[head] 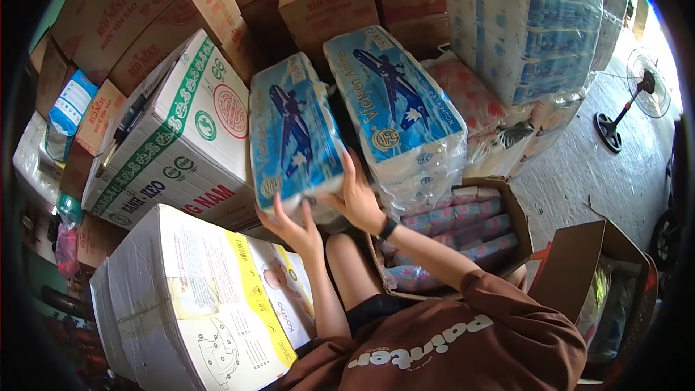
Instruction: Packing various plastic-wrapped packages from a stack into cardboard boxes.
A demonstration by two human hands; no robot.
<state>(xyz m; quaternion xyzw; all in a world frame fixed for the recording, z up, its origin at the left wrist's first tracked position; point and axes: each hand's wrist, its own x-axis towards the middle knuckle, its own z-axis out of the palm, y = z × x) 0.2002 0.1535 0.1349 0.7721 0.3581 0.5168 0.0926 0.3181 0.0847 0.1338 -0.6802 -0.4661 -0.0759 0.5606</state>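
A blue-and-white plastic-wrapped pack of toilet paper rolls (296, 130), printed with an airplane, is held between my two hands. My left hand (296, 233) grips its near left corner, fingers on the top face and front edge. My right hand (358, 201) presses against its near right side, and a black band circles that wrist. Close on the right sits a similar pack (399, 100), its clear film crumpled at the front. The underside of the held pack is hidden, so I cannot tell whether it rests on something.
A white printed carton (179, 157) stands to the left, with a yellow-and-white carton (212, 293) nearer me. By my right arm, an open carton (516, 212) contains several pink-and-blue packets (461, 222). Brown cartons (331, 8) are stacked behind. A fan (646, 84) stands on the floor at right.
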